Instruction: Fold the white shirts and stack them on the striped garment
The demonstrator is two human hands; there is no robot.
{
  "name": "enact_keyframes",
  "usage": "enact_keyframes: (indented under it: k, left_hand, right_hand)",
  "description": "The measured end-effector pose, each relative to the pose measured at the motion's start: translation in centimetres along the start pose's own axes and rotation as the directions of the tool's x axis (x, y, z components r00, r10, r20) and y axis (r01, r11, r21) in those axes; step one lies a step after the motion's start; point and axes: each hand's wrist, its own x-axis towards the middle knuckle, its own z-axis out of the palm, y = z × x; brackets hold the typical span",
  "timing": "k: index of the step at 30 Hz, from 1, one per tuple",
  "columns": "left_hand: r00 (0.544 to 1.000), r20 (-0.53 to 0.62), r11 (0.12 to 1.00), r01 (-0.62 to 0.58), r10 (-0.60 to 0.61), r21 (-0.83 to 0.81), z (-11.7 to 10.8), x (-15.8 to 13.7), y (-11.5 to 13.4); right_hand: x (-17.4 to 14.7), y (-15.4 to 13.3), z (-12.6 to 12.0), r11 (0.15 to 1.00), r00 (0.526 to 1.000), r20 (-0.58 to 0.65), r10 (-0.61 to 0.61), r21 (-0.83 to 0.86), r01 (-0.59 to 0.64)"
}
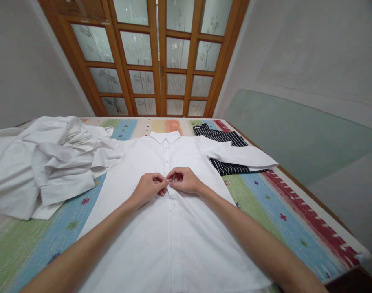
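Note:
A white shirt [137, 240] lies spread front side up, its collar [165, 137] at the far end and one sleeve [247, 155] stretched out to the right. Halfway down the button placket, my left hand [150, 188] and my right hand [185, 180] meet, thumbs and fingers pinched on the placket's edge. The cloth is lifted slightly between them. Fingertips cover whatever button is there. Buttons show above the hands near the collar, and another button [170, 211] sits just below them.
Crumpled white garments [51, 154] are heaped at the left. A black-and-white striped garment [231, 167] lies partly under the right sleeve. A colourful patterned cloth [265, 207] covers the table. Behind stand wooden glass-paned doors [163, 69]; a greenish glass panel [289, 130] is on the right.

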Motion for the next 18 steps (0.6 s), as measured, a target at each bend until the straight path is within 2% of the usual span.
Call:
enact_keyframes:
  k: [13,18]
  left_hand:
    - [0.998,-0.021,0.998,-0.061,0.062,0.03,0.08,-0.28,0.13]
    - [0.996,-0.036,0.996,-0.078,0.079,0.045,0.11,-0.38,0.06]
  right_hand:
    - [0.03,-0.17,0.18,0.998,1.0,-0.025,0.014,-0.055,-0.015]
    - [-0.03,-0.51,0.09,0.993,0.998,-0.027,-0.048,-0.111,0.045]
